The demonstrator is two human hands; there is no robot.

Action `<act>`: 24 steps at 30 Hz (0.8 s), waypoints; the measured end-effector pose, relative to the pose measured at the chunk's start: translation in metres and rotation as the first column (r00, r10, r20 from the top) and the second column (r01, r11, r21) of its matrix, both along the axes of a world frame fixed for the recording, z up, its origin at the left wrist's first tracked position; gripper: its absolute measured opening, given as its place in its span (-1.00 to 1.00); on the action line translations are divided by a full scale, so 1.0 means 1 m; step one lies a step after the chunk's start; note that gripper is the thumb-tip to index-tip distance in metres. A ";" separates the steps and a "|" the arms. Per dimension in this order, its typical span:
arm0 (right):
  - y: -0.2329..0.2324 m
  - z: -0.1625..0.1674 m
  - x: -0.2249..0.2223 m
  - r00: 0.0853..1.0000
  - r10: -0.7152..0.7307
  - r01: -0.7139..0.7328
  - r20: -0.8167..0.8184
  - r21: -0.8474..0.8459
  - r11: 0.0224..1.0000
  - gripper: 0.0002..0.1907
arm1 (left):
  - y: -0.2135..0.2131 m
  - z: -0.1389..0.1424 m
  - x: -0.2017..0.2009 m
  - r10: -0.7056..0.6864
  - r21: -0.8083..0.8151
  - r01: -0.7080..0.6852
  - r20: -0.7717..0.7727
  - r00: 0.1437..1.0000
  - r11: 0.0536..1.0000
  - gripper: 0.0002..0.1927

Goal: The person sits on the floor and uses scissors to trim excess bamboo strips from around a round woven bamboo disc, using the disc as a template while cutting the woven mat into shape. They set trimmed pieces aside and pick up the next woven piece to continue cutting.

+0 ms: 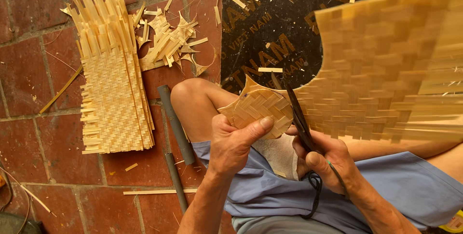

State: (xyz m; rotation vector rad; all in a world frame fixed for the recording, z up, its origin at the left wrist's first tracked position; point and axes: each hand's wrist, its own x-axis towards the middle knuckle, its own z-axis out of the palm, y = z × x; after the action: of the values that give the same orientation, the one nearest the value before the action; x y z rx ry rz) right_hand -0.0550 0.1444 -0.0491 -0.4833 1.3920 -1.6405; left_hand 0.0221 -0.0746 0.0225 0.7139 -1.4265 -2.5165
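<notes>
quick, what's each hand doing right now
Left hand: closed on the round woven piece, thumb pressed on top.
Right hand: closed on the dark scissors, blades cutting into the woven bamboo sheet.

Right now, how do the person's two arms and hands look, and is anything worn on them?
Both forearms are bare, with no sleeves, gloves, watch or rings visible. The left hand and right hand look lean and veined, with short nails.
</notes>
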 end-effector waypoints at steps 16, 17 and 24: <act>0.013 -0.006 -0.006 0.997 0.072 -0.073 0.016 0.073 0.995 -0.21 | -0.003 -0.003 0.002 -0.042 0.024 0.042 -0.003 0.999 0.999 -0.73; 0.012 -0.004 -0.007 0.995 0.096 -0.096 0.011 0.047 0.994 -0.12 | -0.003 -0.002 0.001 -0.038 0.024 0.038 0.002 0.999 0.999 -0.73; 0.014 0.022 -0.018 0.947 0.292 -0.295 0.132 0.010 0.955 0.25 | -0.018 0.008 0.006 -0.078 -0.409 0.112 0.098 0.992 0.906 -0.76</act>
State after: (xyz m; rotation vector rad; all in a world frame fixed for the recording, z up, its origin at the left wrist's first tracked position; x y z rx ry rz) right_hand -0.0729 0.1587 -0.0275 -0.5301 1.1841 -1.3823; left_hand 0.0281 -0.0924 0.0308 0.6799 -1.9810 -2.1508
